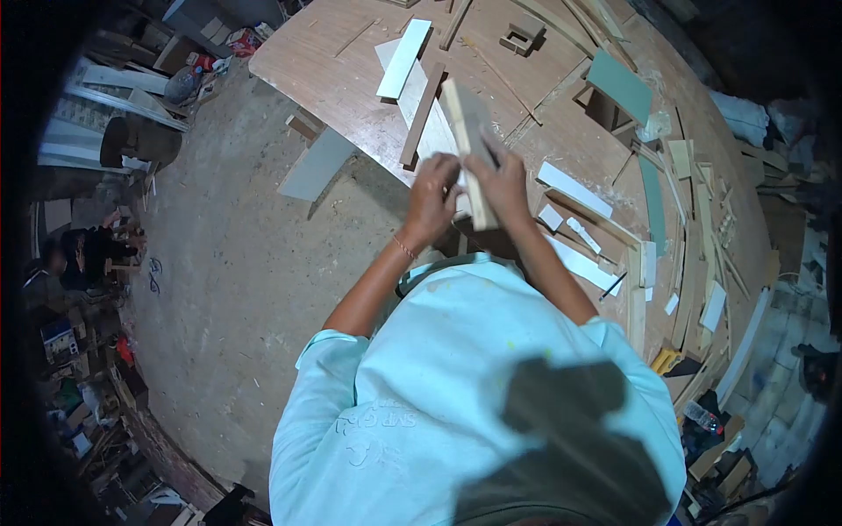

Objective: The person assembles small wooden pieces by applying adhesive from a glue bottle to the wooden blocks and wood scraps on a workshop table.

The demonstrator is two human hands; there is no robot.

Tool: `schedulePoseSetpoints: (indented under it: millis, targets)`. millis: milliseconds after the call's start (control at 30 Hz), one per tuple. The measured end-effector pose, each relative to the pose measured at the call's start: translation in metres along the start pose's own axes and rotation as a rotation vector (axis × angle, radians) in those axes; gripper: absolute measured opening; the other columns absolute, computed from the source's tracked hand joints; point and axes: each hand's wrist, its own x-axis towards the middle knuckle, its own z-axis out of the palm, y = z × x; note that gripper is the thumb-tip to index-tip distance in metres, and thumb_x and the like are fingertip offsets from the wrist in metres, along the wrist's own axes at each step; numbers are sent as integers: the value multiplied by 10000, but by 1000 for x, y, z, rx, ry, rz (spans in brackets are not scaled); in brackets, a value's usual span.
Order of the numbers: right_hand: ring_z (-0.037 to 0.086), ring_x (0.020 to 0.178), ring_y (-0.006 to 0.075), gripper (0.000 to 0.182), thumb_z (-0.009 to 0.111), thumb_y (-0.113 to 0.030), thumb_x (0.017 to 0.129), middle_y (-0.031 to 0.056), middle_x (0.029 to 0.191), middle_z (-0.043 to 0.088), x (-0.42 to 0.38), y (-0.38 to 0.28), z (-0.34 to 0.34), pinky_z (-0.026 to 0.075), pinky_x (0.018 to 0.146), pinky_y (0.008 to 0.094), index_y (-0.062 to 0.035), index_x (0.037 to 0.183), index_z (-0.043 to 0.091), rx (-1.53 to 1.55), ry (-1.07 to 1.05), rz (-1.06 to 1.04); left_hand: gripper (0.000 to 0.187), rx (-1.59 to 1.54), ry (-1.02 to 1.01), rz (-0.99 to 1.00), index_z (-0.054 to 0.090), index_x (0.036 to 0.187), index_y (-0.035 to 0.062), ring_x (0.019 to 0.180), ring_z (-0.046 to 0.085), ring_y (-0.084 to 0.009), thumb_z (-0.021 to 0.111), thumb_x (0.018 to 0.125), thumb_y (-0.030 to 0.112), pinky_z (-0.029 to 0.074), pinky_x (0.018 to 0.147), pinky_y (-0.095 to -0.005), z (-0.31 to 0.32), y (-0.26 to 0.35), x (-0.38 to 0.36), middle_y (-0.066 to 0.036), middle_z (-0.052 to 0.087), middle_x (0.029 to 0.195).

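Close to my body, at the table's edge, a pale wooden board (462, 131) stands on its narrow side and slants away from me; its far end is slightly blurred. My right hand (502, 182) grips it from the right side, thumb across the top. On the other side, my left hand (433, 191) is closed with curled fingers at the board's near part; what its fingertips hold is partly hidden. Beneath and beyond lie a light flat panel (434, 131), a brown wood strip (424, 114) and a white piece (405, 58).
Offcuts, white strips (574, 189) and a pen (613, 286) lie on the wooden table (324, 53) to the right. A green-topped piece (619, 88) stands farther back. A grey panel (317, 165) juts out below the table's left edge. Another person (88, 257) sits at far left.
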Motion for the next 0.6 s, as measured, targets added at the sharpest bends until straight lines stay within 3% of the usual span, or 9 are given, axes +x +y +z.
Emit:
schedulePoseSetpoints:
  millis: [33, 100, 167, 200, 233, 300, 433, 533, 600]
  targets:
    - [460, 1070, 316, 583, 654, -243, 668, 243, 1099, 482, 14, -4, -3, 371, 877, 351, 33, 1146, 468, -37, 25, 94, 349, 40, 25, 111, 501, 966, -16, 775, 514, -276, 571, 628, -66, 426, 683, -319, 4, 3, -4, -139, 494, 919]
    - [472, 1051, 317, 590, 661, -248, 664, 239, 1075, 489, 21, -8, -4, 378, 866, 354, 34, 1145, 468, -74, 51, 176, 341, 31, 6, 77, 503, 958, -17, 805, 506, -281, 572, 628, -63, 417, 712, -323, 3, 6, -4, -141, 495, 928]
    - [505, 992, 204, 547, 634, -163, 692, 212, 1103, 507, -3, -6, -2, 375, 861, 292, 66, 1153, 447, -97, 33, 109, 339, 34, 33, 25, 504, 954, -18, 818, 504, -287, 572, 624, -61, 415, 719, -324, 2, -2, 1, -140, 498, 929]
    - [496, 1002, 345, 598, 676, -253, 651, 249, 1045, 497, -16, -2, 0, 384, 862, 359, 20, 1144, 476, -122, 23, -29, 338, 40, 52, -26, 505, 949, -19, 831, 502, -293, 571, 620, -60, 413, 727, -325, 0, -6, 3, -140, 500, 931]
    - [501, 992, 352, 593, 679, -248, 645, 254, 1032, 502, -24, 0, 2, 385, 862, 363, 18, 1138, 483, -213, 85, -163, 338, 38, 53, -24, 505, 949, -19, 831, 502, -293, 571, 620, -60, 413, 727, -325, 0, -7, 6, -140, 500, 931]
    - [499, 1000, 345, 596, 676, -264, 647, 254, 1035, 503, -11, 13, 1, 385, 863, 359, 16, 1137, 485, -57, 30, -39, 301, 89, 28, 18, 500, 909, -20, 833, 470, -318, 596, 624, -36, 393, 722, -373, -1, -3, 4, -145, 483, 882]
    - [498, 1007, 336, 601, 671, -288, 652, 252, 1051, 502, 26, -4, -8, 384, 866, 355, 12, 1138, 485, -115, 99, 82, 332, -49, -26, 48, 510, 952, -15, 852, 517, -299, 584, 629, -39, 422, 726, -330, 2, 10, -2, -138, 509, 943]
    - [509, 985, 328, 600, 662, -295, 655, 231, 1045, 512, 1, 2, -2, 388, 866, 352, 9, 1141, 483, -114, 73, -3, 312, 29, 35, 50, 500, 931, -29, 849, 482, -312, 601, 635, -27, 400, 733, -359, 3, -2, 8, -148, 488, 916]
    - [496, 1003, 323, 594, 662, -298, 660, 222, 1056, 503, -14, 0, -1, 375, 881, 348, -1, 1143, 485, -268, 89, -202, 312, 47, 20, 37, 499, 931, -30, 843, 483, -312, 601, 636, -27, 402, 732, -358, 2, -11, 13, -148, 488, 913]
